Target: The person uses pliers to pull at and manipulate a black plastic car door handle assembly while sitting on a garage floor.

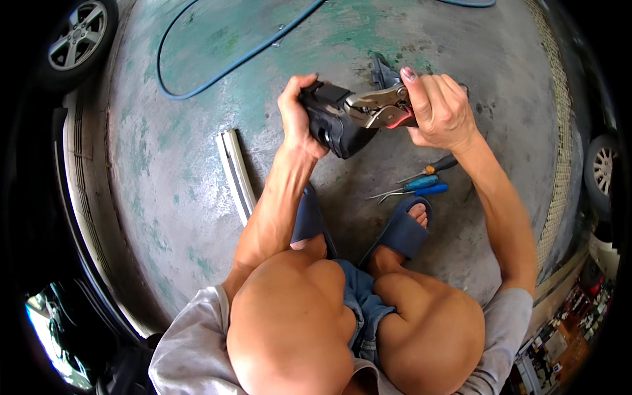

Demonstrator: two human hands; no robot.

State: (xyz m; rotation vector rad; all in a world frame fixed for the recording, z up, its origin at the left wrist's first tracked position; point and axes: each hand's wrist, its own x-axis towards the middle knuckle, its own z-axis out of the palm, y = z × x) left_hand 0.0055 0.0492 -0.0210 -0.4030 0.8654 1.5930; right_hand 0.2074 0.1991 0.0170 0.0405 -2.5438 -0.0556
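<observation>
My left hand [297, 112] is wrapped round a black plastic part [337, 128] with a rounded body, held above the floor in front of me. Closed over the handles of metal locking pliers [378, 108] is my right hand [444, 112], its thumb raised along the top. The jaws of the pliers meet the black part near its upper right side; whether they are clamped tight I cannot tell. A red lever shows between the plier handles. Just behind the pliers another dark piece [384, 69] is partly visible, and I cannot make out its kind.
On the floor near my right foot lie a black-handled screwdriver [440, 165], a teal-handled screwdriver [421, 184] and a blue-handled hook tool [431, 189]. A pale metal channel [236, 174] lies left of my left forearm. A blue hose [217, 79] curves beyond. Car wheels [78, 36] stand at both sides.
</observation>
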